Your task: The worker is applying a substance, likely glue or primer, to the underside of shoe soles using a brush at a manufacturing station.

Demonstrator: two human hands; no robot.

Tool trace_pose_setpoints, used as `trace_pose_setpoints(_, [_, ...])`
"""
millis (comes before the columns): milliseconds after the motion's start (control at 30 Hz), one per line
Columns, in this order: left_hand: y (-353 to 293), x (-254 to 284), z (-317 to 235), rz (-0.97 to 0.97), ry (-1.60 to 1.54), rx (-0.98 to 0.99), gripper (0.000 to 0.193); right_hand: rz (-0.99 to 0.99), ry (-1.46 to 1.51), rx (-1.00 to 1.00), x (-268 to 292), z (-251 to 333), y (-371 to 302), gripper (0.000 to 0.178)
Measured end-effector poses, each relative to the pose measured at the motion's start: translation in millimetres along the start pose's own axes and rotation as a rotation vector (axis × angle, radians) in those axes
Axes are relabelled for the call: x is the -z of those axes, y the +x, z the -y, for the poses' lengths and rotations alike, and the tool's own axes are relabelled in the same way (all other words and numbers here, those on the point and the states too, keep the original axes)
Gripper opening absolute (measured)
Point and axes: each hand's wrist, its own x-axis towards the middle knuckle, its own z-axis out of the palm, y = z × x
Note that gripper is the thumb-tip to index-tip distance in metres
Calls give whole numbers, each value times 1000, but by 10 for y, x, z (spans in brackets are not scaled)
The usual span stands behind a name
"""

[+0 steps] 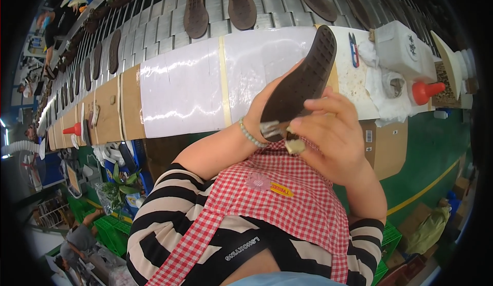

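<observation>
A dark brown shoe sole (pixel 303 80) with a gridded tread is held up slantwise in front of my chest. My left hand (pixel 261 101) is closed round its left edge, with most of the fingers hidden behind it. Pale tape-like wrapping (pixel 270 129) shows near the sole's lower end, apparently on a left finger. My right hand (pixel 331 137) is bent over the sole's lower right side. Its thumb and index finger pinch at a small yellowish piece (pixel 295 146), whose kind I cannot make out. The other right fingers lie along the sole's edge.
White-covered table (pixel 182 88) ahead; beyond it, a slatted metal conveyor (pixel 164 21) carries several soles (pixel 240 6). At right are thread snips (pixel 354 50), a white plastic container (pixel 403 44) and a red-nozzled bottle (pixel 427 92). Another red nozzle (pixel 73 129) lies left. People work far left.
</observation>
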Motion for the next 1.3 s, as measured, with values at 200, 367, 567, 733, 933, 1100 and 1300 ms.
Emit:
trace_pose_setpoints(200, [36, -191, -62, -91, -85, 95, 40, 42, -20, 6, 23, -14, -13, 38])
trace_pose_setpoints(367, [-11, 103, 45, 90, -225, 85, 35, 97, 2, 32, 114, 9, 10, 33])
trace_pose_setpoints(567, [-24, 258, 123, 117, 168, -6, 35, 146, -50, 58, 105, -5, -19, 27])
trace_pose_setpoints(733, [-2, 59, 12, 158, 116, 82, 37, 175, -90, 41, 242, 26, -4, 24])
trace_pose_setpoints(933, [5, 40, 44, 168, -84, 126, 38, 150, -109, 46, 229, -1, 21, 23])
trace_pose_setpoints(1100, [47, -23, -41, 62, -393, 311, 38, 230, -121, 13, 350, 25, -27, 23])
trace_pose_setpoints(1300, [19, -28, -40, 89, -179, 224, 37, 162, -127, 43, 290, 11, 14, 22])
